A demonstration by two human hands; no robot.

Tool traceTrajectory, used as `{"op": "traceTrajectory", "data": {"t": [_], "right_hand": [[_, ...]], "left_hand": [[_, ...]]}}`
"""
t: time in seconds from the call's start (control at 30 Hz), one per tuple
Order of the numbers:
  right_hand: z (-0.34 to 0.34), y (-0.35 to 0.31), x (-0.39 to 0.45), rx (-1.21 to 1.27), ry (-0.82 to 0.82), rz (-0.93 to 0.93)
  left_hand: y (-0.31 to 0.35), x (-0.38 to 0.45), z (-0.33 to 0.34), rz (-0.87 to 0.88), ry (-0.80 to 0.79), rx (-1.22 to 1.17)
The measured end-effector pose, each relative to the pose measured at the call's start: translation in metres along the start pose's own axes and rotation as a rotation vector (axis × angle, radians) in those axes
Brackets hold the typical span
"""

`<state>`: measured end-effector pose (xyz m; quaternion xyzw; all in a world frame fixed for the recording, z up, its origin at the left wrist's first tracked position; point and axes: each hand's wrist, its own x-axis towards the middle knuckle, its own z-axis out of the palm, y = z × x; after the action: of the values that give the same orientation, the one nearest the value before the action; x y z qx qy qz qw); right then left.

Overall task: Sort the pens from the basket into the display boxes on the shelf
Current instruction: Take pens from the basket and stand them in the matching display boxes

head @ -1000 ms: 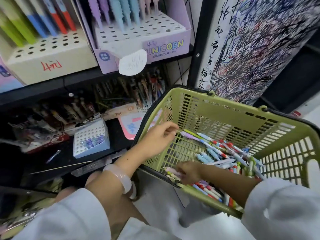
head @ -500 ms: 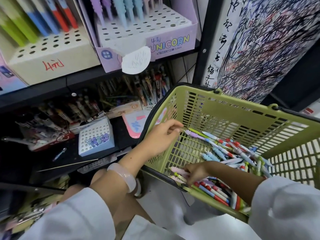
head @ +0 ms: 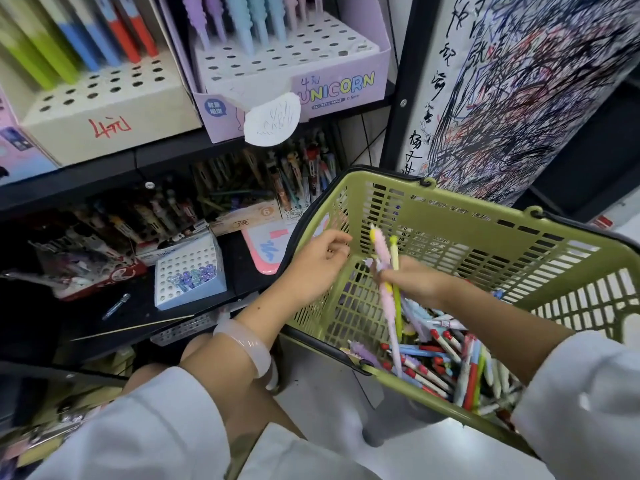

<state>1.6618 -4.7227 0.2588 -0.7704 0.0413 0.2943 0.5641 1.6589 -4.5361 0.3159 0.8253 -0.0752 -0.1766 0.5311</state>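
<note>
A green plastic basket (head: 485, 220) tilts toward me, with several pens (head: 446, 362) piled in its near corner. My right hand (head: 415, 280) is raised inside the basket and grips a pink wavy pen (head: 380, 249) and a yellow-green pen (head: 394, 252), both pointing up. My left hand (head: 317, 266) hovers at the basket's left wall, fingers loosely curled, with nothing visible in it. On the upper shelf stands the lilac UNICORN display box (head: 311, 88), holding pastel wavy pens at its back.
A beige display box (head: 104, 112) with coloured pens stands left of the lilac one. The lower shelf holds a small white and blue hole box (head: 190, 268), crowded pen boxes (head: 242, 188) and a loose pen (head: 116, 306). A scribbled test board (head: 519, 91) rises at right.
My right hand has come up from the pile with the pink and yellow-green pens. My left hand no longer pinches pen ends and has shifted slightly up and left.
</note>
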Motion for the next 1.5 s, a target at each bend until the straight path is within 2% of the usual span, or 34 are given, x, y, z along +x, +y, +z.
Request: {"op": "traceTrajectory", "data": {"t": [0.07, 0.13, 0.2, 0.23, 0.37, 0.53, 0.63, 0.7, 0.8, 0.97, 1.13, 1.27, 1.37, 1.5], "right_hand": [[-0.002, -0.020, -0.001, 0.250, 0.054, -0.051], [0.003, -0.043, -0.002, 0.419, 0.099, -0.123], [0.013, -0.064, -0.005, 0.518, 0.148, -0.201], [0.019, -0.074, -0.007, 0.558, 0.176, -0.225], [0.034, -0.105, -0.016, 0.552, 0.220, -0.323], [0.042, -0.150, -0.030, 0.228, 0.318, -0.544], [0.044, -0.175, -0.037, 0.168, 0.283, -0.591], [0.047, -0.190, -0.040, 0.181, 0.210, -0.604], [0.056, -0.212, -0.036, 0.108, 0.168, -0.628], [0.072, -0.253, -0.028, 0.208, 0.243, -0.725], [0.089, -0.292, -0.015, 0.079, 0.232, -0.823], [0.106, -0.323, -0.006, 0.106, 0.243, -0.888], [0.118, -0.350, 0.003, 0.119, 0.291, -0.920], [0.139, -0.382, 0.019, -0.029, 0.412, -0.990]], "left_hand": [[0.001, -0.001, 0.002, -0.112, -0.060, -0.050], [0.003, -0.004, 0.007, -0.206, -0.208, -0.158], [0.008, -0.007, 0.015, -0.195, -0.290, -0.227], [0.011, -0.007, 0.018, -0.165, -0.276, -0.261], [0.026, -0.009, 0.012, -0.074, -0.100, -0.462], [0.042, -0.019, -0.018, 0.068, 0.020, -0.393], [0.055, -0.026, -0.042, 0.144, 0.048, -0.459], [0.061, -0.031, -0.057, 0.170, 0.120, -0.487], [0.067, -0.035, -0.081, 0.171, 0.237, -0.464], [0.073, -0.046, -0.124, 0.206, 0.372, -0.481], [0.072, -0.054, -0.168, 0.156, 0.475, -0.512], [0.070, -0.061, -0.203, 0.162, 0.627, -0.514], [0.060, -0.074, -0.232, 0.179, 0.731, -0.540], [0.042, -0.093, -0.269, 0.191, 0.815, -0.488]]}}
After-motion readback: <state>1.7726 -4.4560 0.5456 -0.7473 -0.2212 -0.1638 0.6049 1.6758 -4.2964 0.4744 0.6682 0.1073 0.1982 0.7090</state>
